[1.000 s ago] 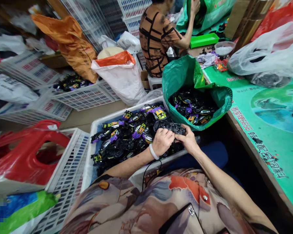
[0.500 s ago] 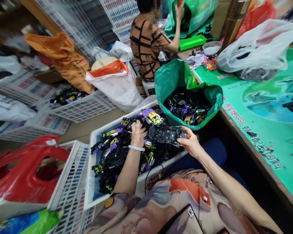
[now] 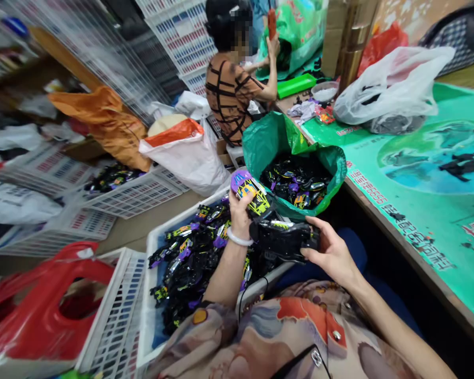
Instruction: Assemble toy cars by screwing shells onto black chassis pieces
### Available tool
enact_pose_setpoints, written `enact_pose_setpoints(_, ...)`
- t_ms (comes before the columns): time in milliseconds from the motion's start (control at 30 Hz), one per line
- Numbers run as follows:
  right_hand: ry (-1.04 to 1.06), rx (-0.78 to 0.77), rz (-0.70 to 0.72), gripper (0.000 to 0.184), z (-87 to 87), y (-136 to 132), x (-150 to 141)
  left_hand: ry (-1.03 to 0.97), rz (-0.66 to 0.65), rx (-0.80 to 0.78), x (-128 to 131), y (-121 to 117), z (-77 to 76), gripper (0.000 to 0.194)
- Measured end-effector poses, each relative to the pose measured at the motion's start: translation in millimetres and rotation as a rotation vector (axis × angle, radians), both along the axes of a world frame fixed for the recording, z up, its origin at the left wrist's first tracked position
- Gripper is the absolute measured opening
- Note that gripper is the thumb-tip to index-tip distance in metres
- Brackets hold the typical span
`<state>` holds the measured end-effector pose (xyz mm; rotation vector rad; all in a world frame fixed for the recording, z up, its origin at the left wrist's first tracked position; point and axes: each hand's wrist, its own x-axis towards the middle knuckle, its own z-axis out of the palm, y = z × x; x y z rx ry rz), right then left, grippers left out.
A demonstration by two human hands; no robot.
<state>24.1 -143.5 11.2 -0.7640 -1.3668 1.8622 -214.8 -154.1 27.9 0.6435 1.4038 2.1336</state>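
Note:
My left hand (image 3: 240, 211), with a white bangle at the wrist, is closed on a toy car body shell (image 3: 249, 190) in purple, yellow and black. In my right hand (image 3: 329, 250) is a black toy car chassis (image 3: 284, 239), gripped at its right end between thumb and fingers. The shell is raised just beyond the chassis; whether the two touch I cannot tell. Both are above a white crate (image 3: 152, 252) heaped with black, purple and yellow-green toy car parts (image 3: 185, 263). Behind them a green bag (image 3: 256, 142) gapes, with more such parts inside.
A green-covered table (image 3: 403, 210) runs along my right, bearing a white plastic bag (image 3: 395, 89). Red plastic stool (image 3: 51, 295) and white crates stand at left. A white sack (image 3: 185, 158) and an orange sack (image 3: 102, 121) lie beyond. A co-worker (image 3: 233, 89) sits ahead.
My left hand has picked up the toy car body shell from the crate and raised it. My right hand has brought the chassis slightly nearer and lower. The camera view has shifted a little.

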Motion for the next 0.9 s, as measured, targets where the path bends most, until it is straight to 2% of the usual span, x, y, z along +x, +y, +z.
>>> enact_pose_setpoints(167,-0.151,0.089,0.055,0.062,8.5,-1.8,8.5,0.253,0.153,0.085,10.9,-11.4,2.7,0.071)
enact_pose_setpoints(300,-0.295,0.231,0.144,0.062,10.4,1.0,16.5,0.312,0.124,0.096,11.3,-21.3,15.6,0.077)
enact_pose_setpoints(367,-0.267,0.226,0.13,0.062,9.9,2.6,19.2,0.285,0.042,0.063,7.4,-21.4,21.7,0.068)
enact_pose_setpoints(433,-0.198,0.143,0.073,0.062,8.9,3.7,21.4,0.329,-0.093,-0.04,3.8,-19.7,25.8,0.061)
enact_pose_setpoints(533,-0.166,0.038,-0.004,0.063,5.9,5.7,25.5,0.494,-0.28,-0.193,5.1,-18.6,25.7,0.062)
enact_pose_setpoints(600,-0.177,0.006,-0.039,0.067,1.8,8.1,29.5,0.549,-0.359,-0.228,11.4,-19.4,21.8,0.067)
enact_pose_setpoints(733,-0.135,-0.076,-0.102,0.073,-8.0,15.2,39.0,0.578,-0.457,-0.309,28.9,-20.8,13.8,0.071)
enact_pose_setpoints(900,-0.113,-0.132,-0.153,0.077,-13.6,20.7,52.3,0.569,-0.516,-0.4,41.3,-18.8,14.7,0.073)
